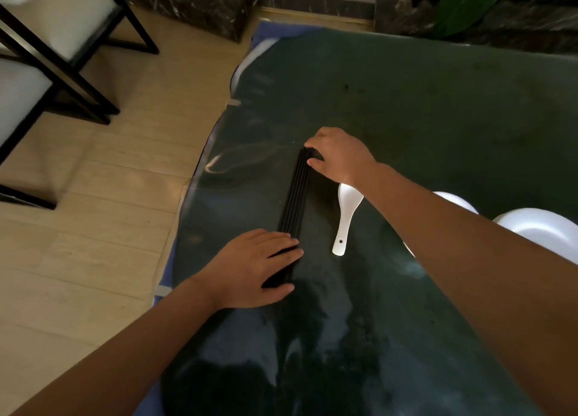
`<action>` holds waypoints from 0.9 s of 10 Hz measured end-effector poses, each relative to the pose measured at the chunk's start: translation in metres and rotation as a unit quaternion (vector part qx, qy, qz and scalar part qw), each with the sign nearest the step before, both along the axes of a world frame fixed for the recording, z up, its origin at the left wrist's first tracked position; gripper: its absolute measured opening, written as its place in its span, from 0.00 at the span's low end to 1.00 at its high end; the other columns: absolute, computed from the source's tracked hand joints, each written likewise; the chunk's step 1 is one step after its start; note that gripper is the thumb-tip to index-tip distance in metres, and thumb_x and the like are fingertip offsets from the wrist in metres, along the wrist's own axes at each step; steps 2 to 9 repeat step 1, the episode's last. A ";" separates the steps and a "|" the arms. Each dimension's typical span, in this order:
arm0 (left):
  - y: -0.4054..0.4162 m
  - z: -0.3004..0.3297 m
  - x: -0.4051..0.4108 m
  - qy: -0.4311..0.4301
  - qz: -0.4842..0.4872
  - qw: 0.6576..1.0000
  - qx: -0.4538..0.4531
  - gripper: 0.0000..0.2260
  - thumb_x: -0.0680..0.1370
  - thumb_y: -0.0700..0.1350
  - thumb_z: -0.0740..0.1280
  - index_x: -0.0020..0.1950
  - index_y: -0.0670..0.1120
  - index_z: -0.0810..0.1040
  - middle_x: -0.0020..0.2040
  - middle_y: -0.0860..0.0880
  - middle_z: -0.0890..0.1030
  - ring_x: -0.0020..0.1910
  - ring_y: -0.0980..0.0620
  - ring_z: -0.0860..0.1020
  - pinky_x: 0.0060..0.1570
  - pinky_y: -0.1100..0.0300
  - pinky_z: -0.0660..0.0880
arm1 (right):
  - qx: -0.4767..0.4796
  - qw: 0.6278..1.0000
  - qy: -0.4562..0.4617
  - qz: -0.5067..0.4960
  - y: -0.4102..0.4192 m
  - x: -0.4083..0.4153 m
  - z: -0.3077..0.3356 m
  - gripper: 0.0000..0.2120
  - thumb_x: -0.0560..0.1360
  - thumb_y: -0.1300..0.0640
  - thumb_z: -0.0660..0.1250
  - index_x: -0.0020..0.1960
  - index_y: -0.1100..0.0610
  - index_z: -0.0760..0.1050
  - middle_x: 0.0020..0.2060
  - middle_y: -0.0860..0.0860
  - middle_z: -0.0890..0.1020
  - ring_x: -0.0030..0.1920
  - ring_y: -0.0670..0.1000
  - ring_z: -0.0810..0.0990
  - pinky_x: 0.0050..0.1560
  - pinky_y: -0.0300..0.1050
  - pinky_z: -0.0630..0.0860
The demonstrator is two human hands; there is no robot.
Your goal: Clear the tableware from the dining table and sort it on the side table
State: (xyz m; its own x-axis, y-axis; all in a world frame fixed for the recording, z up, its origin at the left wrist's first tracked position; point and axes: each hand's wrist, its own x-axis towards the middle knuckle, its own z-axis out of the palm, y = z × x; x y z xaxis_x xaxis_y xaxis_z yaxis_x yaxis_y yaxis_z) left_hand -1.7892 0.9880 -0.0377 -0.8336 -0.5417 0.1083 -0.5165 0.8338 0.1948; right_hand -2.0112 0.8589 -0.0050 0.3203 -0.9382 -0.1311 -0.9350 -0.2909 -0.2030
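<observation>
From the head camera I see a bundle of black chopsticks (295, 196) lying side by side on the dark glass-topped table (422, 102), near its left edge. Their long axis runs from about seven o'clock near me to one o'clock farther off, and I can't tell which end is the tips. My left hand (253, 268) lies flat over the near end, fingers straight and close together, pressing down on the sticks. My right hand (339, 156) caps the far end, fingers curled over it and thumb against the side of the bundle. Each hand thus holds one end, so I judge the coming move is squaring the bundle along that axis. A white ceramic soup spoon (345, 215) lies just beside it at three o'clock, handle toward me. White bowls (538, 231) sit farther at three o'clock, partly behind my right forearm.
</observation>
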 end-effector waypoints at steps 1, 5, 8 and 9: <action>-0.005 0.032 -0.015 -0.027 0.127 0.991 0.001 0.22 0.75 0.55 0.61 0.67 0.48 0.72 0.63 0.47 0.77 0.63 0.49 0.75 0.67 0.48 0.63 | -0.062 0.995 0.073 0.011 0.030 -0.006 0.024 0.16 0.77 0.51 0.59 0.60 0.58 0.74 0.54 0.57 0.78 0.56 0.58 0.75 0.54 0.53 0.73; -0.005 0.032 -0.015 -0.027 0.127 0.991 0.001 0.22 0.75 0.55 0.61 0.67 0.48 0.72 0.63 0.47 0.77 0.63 0.49 0.75 0.67 0.48 0.63 | -0.062 0.995 0.073 0.011 0.030 -0.006 0.024 0.16 0.77 0.51 0.59 0.60 0.58 0.74 0.54 0.57 0.78 0.56 0.58 0.75 0.54 0.53 0.73; -0.005 0.032 -0.015 -0.027 0.127 0.991 0.001 0.22 0.75 0.55 0.61 0.67 0.48 0.72 0.63 0.47 0.77 0.63 0.49 0.75 0.67 0.48 0.63 | -0.062 0.995 0.073 0.011 0.030 -0.006 0.024 0.16 0.77 0.51 0.59 0.60 0.58 0.74 0.54 0.57 0.78 0.56 0.58 0.75 0.54 0.53 0.73; -0.005 0.032 -0.015 -0.027 0.127 0.991 0.001 0.22 0.75 0.55 0.61 0.67 0.48 0.72 0.63 0.47 0.77 0.63 0.49 0.75 0.67 0.48 0.63 | -0.062 0.995 0.073 0.011 0.030 -0.006 0.024 0.16 0.77 0.51 0.59 0.60 0.58 0.74 0.54 0.57 0.78 0.56 0.58 0.75 0.54 0.53 0.73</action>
